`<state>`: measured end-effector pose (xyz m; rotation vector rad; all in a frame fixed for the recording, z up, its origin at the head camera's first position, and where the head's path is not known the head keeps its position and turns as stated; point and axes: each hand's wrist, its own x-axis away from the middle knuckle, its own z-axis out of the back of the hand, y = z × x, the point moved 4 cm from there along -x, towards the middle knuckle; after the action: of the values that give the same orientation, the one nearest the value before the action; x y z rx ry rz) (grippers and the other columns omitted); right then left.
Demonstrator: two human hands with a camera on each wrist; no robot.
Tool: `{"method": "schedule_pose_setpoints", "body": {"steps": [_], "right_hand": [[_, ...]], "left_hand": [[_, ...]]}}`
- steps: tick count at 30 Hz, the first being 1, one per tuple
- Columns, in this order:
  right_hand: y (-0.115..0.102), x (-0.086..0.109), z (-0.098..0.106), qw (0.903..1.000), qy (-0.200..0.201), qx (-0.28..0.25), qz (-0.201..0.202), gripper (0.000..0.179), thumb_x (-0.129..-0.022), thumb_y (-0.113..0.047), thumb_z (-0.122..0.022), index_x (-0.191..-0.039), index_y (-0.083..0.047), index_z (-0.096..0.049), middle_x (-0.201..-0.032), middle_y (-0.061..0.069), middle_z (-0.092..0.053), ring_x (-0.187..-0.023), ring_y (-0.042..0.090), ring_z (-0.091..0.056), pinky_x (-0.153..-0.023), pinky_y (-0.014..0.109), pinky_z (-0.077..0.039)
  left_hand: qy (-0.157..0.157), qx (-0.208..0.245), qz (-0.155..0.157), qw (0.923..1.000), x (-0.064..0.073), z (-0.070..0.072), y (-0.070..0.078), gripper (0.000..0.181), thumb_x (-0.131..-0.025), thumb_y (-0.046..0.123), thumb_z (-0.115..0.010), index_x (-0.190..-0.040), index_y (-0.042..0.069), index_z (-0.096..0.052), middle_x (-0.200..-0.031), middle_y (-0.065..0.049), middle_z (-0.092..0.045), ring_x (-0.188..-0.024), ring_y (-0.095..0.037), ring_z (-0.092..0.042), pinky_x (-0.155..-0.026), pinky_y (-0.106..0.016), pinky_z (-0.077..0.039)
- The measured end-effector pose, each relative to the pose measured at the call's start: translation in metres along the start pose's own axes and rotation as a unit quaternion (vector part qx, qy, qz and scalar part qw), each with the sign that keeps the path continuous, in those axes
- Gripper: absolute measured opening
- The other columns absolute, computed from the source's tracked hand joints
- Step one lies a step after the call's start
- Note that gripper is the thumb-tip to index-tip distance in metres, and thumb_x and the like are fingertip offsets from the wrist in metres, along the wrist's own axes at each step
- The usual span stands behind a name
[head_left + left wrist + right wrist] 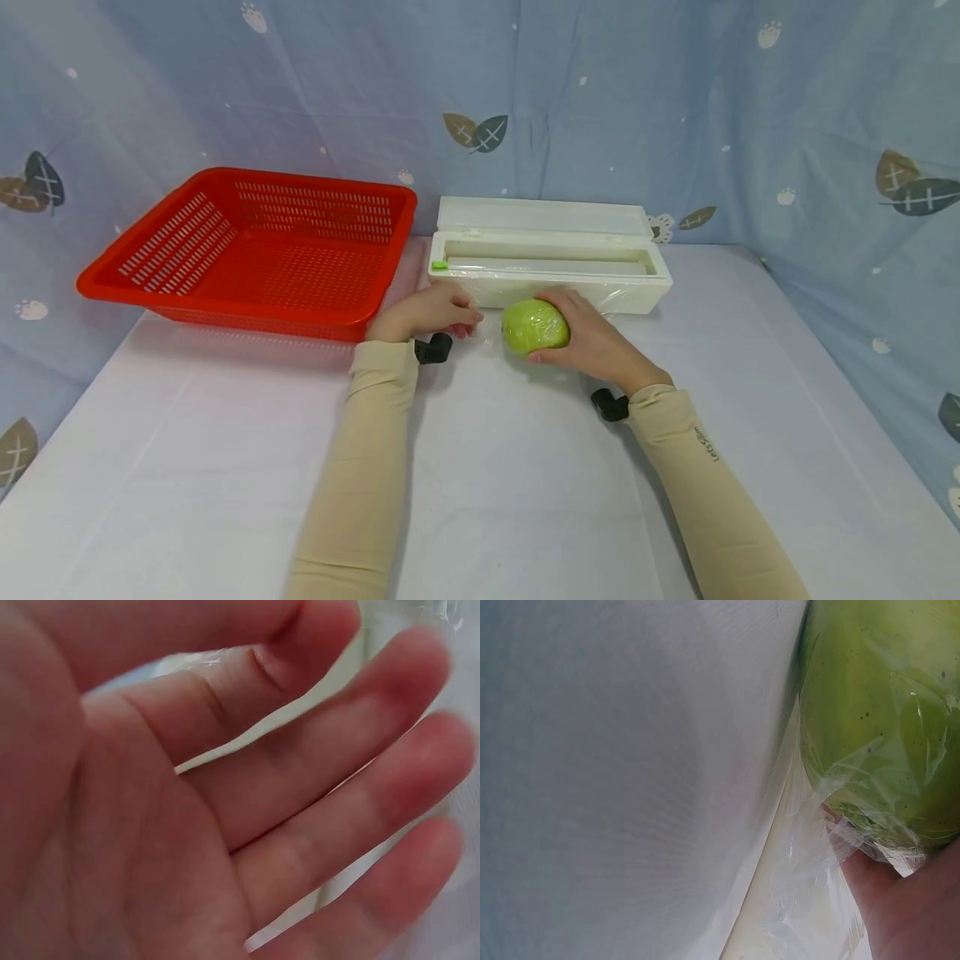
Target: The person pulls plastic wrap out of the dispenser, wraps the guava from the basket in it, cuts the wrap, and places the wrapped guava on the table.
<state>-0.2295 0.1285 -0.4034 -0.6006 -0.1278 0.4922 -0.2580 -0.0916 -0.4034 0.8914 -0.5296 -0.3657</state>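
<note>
My right hand (588, 337) holds a green apple (534, 327) on the table in front of an open white cling film dispenser (551, 290). Clear cling film wraps the apple, and in the right wrist view loose folds of the film (802, 877) gather beside the dark-specked apple (877, 705). To the left of the apple is my left hand (435, 310), close to the dispenser's front corner. Its thumb and index finger come together in the left wrist view, pinching the film, while the other fingers (300, 772) extend loosely.
A red plastic basket (225, 304) with slotted sides stands at the back left, close to my left wrist. The dispenser's raised lid (540, 215) leans back near the patterned blue curtain (600, 100). A green slider (439, 266) sits at its left end. White cloth (510, 500) covers the table.
</note>
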Motion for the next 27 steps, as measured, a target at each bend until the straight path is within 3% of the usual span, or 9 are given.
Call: {"method": "schedule_pose_setpoints", "body": {"steps": [9, 16, 22, 27], "right_hand": [[0.002, 0.001, 0.000, 1.0000, 0.009, -0.001, 0.001, 0.082, -0.064, -0.051, -0.074, -0.131, -0.027, -0.033, -0.128, -0.004, -0.034, -0.109, 0.017, -0.038, -0.089, 0.043, -0.036], [0.002, 0.001, 0.000, 0.9999, 0.008, -0.007, 0.007, 0.082, -0.064, -0.050, -0.074, -0.131, -0.026, -0.034, -0.128, -0.005, -0.034, -0.109, 0.016, -0.038, -0.089, 0.042, -0.035], [0.001, 0.001, 0.000, 0.9995, -0.004, -0.021, 0.024, 0.081, -0.066, -0.045, -0.075, -0.131, -0.024, -0.033, -0.126, -0.005, -0.035, -0.107, 0.015, -0.037, -0.088, 0.040, -0.035], [0.001, 0.001, 0.002, 0.9991, -0.002, -0.032, 0.027, 0.079, -0.066, -0.042, -0.076, -0.131, -0.024, -0.034, -0.124, -0.005, -0.036, -0.104, 0.014, -0.037, -0.085, 0.039, -0.036]], "left_hand": [[-0.049, 0.082, -0.036, 0.9948, 0.001, -0.004, 0.012, 0.021, -0.091, 0.015, -0.049, -0.087, -0.003, -0.060, -0.089, -0.011, -0.066, -0.084, -0.030, -0.060, -0.078, -0.043, -0.046], [-0.054, 0.085, -0.071, 0.9923, 0.001, -0.007, 0.021, 0.019, -0.090, 0.017, -0.050, -0.090, 0.003, -0.062, -0.089, -0.008, -0.067, -0.085, -0.025, -0.060, -0.078, -0.040, -0.047], [-0.076, 0.112, -0.098, 0.9860, 0.000, -0.013, 0.025, 0.020, -0.089, 0.017, -0.053, -0.085, -0.002, -0.058, -0.089, -0.010, -0.067, -0.088, -0.022, -0.062, -0.078, -0.037, -0.047], [-0.077, 0.097, -0.116, 0.9855, -0.006, -0.018, 0.032, 0.019, -0.088, 0.020, -0.056, -0.085, 0.002, -0.063, -0.085, -0.009, -0.067, -0.083, -0.022, -0.063, -0.076, -0.035, -0.048]]}}
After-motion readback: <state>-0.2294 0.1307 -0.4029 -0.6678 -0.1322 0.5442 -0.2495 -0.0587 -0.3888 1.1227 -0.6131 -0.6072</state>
